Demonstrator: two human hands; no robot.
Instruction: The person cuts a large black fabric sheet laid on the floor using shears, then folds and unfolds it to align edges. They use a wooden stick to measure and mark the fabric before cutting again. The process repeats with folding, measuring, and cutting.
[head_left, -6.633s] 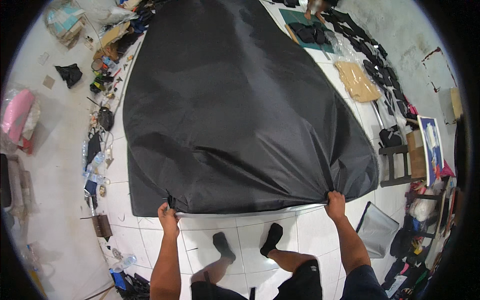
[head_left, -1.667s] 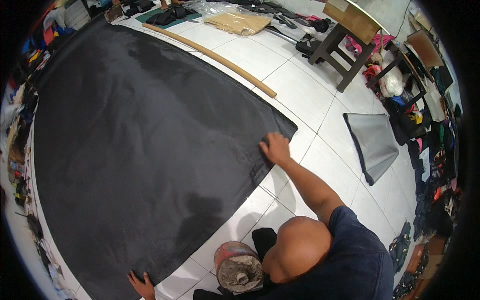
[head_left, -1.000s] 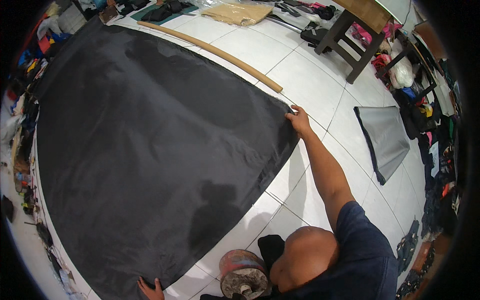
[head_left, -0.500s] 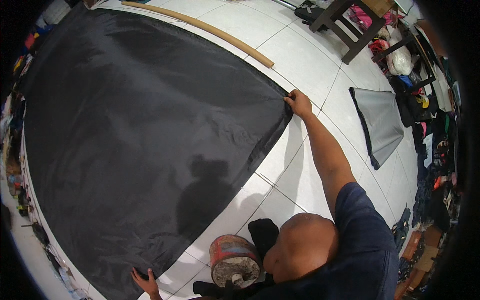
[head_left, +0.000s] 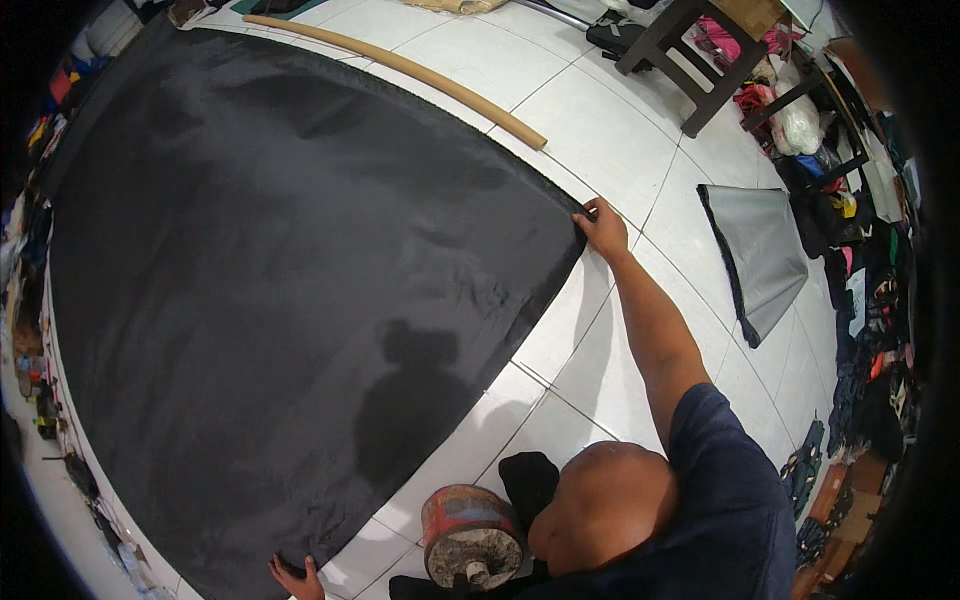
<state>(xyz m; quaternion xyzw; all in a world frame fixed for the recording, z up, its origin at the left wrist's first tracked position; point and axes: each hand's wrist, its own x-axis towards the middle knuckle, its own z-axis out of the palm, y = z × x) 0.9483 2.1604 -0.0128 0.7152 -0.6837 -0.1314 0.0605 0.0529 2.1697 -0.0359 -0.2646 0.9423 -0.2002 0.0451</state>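
Observation:
A large sheet of black cloth (head_left: 260, 240) lies spread over the floor in front of me and to my left. My right hand (head_left: 606, 232), arm stretched out, pinches the sheet's right corner between thumb and fingers. Down at the lower edge of the picture, my left hand (head_left: 298, 582) rests on the near edge of the same cloth, its thumb and fingers apart. Shallow wrinkles run through the cloth near the right corner and near the left hand. My shadow falls across its middle.
Beyond the cloth's far edge lies a long brown tube (head_left: 400, 68). A round, worn red weight (head_left: 470, 510) stands by my knee. To the right are a folded grey sheet (head_left: 755, 255), a dark stool (head_left: 690, 60) and piled clutter (head_left: 880, 330) along the white tiled floor (head_left: 590, 370).
My right hand has drawn the cloth's corner slightly nearer, and the near edge beside it lies straighter. The left hand stays at the near edge. The whole view has shifted a little.

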